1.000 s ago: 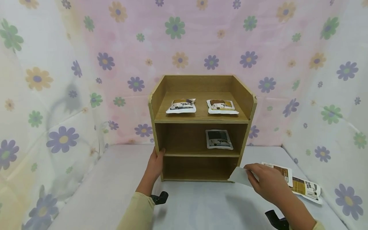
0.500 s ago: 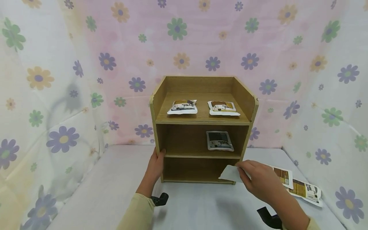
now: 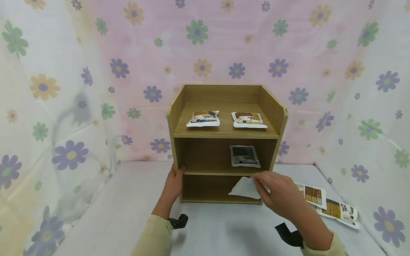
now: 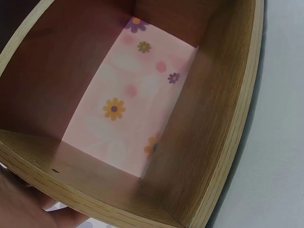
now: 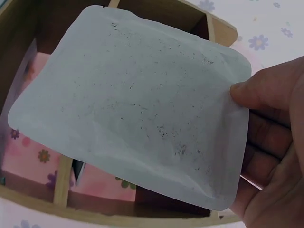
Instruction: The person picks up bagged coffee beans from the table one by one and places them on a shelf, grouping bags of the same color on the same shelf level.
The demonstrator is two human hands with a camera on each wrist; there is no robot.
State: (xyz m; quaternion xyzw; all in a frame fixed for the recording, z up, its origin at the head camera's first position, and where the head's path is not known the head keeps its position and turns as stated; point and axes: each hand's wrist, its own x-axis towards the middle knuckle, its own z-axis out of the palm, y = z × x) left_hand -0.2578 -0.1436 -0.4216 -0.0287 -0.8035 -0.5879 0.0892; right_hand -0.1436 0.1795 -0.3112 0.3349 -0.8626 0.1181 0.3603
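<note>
A small wooden shelf point(image 3: 225, 136) with three levels stands on the white-covered table. My left hand point(image 3: 173, 183) grips its left side panel by the front edge; in the left wrist view the fingers point(image 4: 66, 217) lie along the outside of the wood. My right hand point(image 3: 282, 193) pinches a flat white pouch point(image 3: 246, 188) by one end, before the bottom level's opening. Seen from the right wrist, the pouch's plain, speckled back point(image 5: 137, 104) faces the camera, the thumb point(image 5: 259, 88) pressing on its edge and the other fingers behind.
Two printed pouches lie on the top level, a left one point(image 3: 204, 119) and a right one point(image 3: 248, 120). A dark-labelled pouch point(image 3: 245, 156) is on the middle level's right. Two more, a brown-labelled pouch point(image 3: 314, 195) and a yellow-labelled pouch point(image 3: 340, 212), overlap on the table's right. Flowered cloth point(image 3: 134, 89) surrounds everything.
My right hand has moved left with the pouch, from beside the shelf's lower right corner to before the bottom opening. The left hand keeps its hold on the side panel.
</note>
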